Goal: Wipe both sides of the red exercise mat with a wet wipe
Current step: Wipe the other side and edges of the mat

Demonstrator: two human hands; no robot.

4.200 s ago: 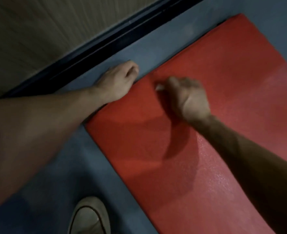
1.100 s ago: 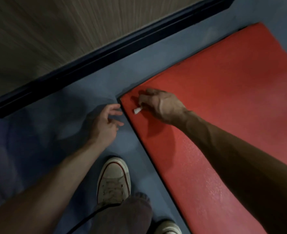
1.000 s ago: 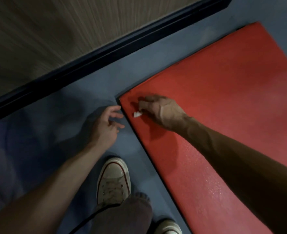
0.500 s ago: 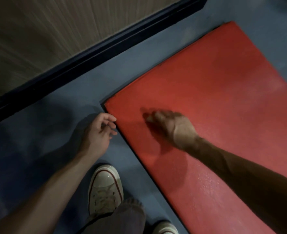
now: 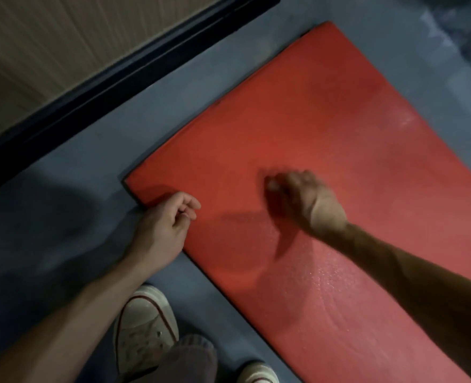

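red exercise mat [image 5: 325, 150] flat on grey floor [image 5: 145, 120] | right hand [image 5: 303, 200] clenched on mat (wet wipe barely visible, blurred) | left hand [image 5: 165, 225] loosely curled, empty, at mat's near corner | surface textured, glistening

No text, label, brand, number or sign can be read anywhere in the view.
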